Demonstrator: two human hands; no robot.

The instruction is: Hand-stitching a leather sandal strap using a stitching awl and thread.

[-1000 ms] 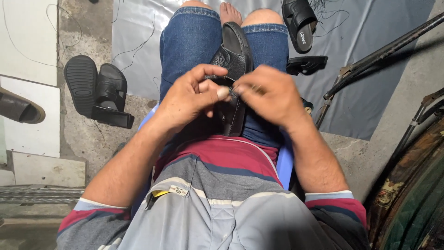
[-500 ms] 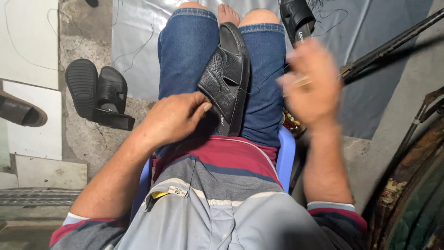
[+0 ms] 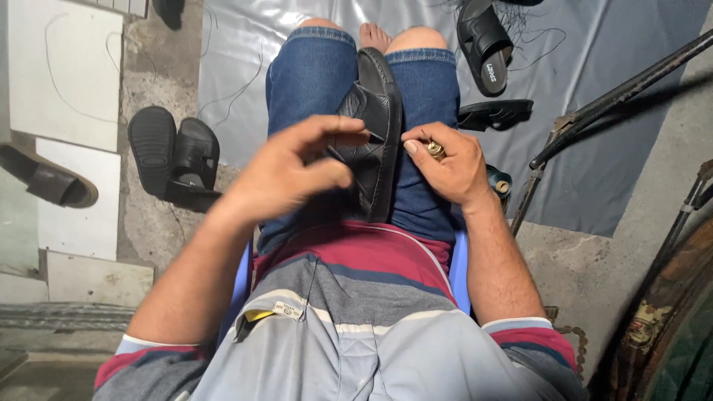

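On the floor at the left lie a pair of black sandals [image 3: 174, 160]. The left hand [image 3: 293, 174] hovers with fingers spread loosely over a black slide sandal [image 3: 375, 134] wedged between the denim-clad thighs. The right hand [image 3: 449, 167], wearing a ring, pinches at the sandal's strap edge.
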